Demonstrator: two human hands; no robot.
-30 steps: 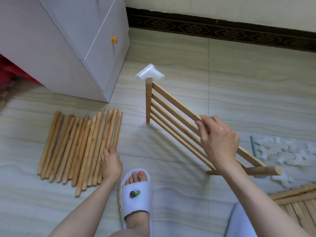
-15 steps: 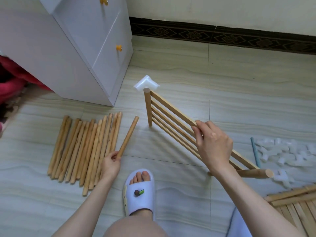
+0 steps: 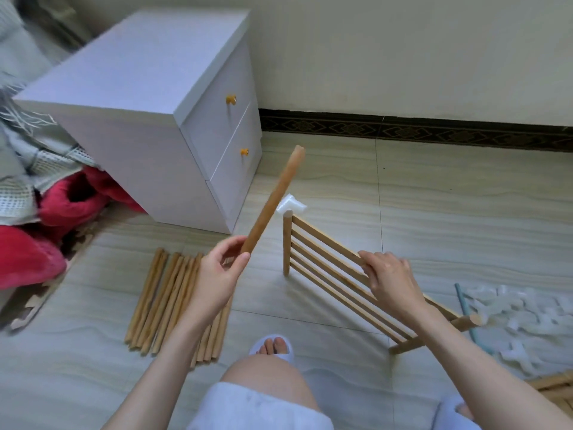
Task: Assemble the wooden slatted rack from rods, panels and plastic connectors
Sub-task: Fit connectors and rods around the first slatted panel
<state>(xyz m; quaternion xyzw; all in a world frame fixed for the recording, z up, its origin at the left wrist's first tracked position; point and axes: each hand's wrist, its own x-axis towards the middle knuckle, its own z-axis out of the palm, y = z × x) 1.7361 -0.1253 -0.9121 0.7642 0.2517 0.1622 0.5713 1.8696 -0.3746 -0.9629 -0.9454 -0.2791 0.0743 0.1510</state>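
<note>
My left hand [image 3: 220, 271] grips the lower end of a wooden rod [image 3: 274, 198] and holds it up in the air, its top tilted to the right. A slatted wooden panel [image 3: 328, 268] stands on its edge on the tiled floor, and my right hand [image 3: 387, 279] holds its top slat near the middle. A white plastic connector [image 3: 291, 207] caps the panel's far post; the raised rod partly covers it. Several loose rods [image 3: 169, 299] lie side by side on the floor, below my left hand.
A white two-drawer cabinet [image 3: 161, 119] stands at the back left, with red and grey cloth [image 3: 37, 212] beside it. White plastic connectors [image 3: 527, 318] and a blue stick [image 3: 465, 308] lie at the right. Another slatted panel [image 3: 555, 386] shows at the lower right corner. My slippered foot [image 3: 274, 346] is between the rods and the panel.
My left hand has lifted one rod from the pile and raised it toward the panel's far post. My right hand stays on the top slat. The camera has tilted up.
</note>
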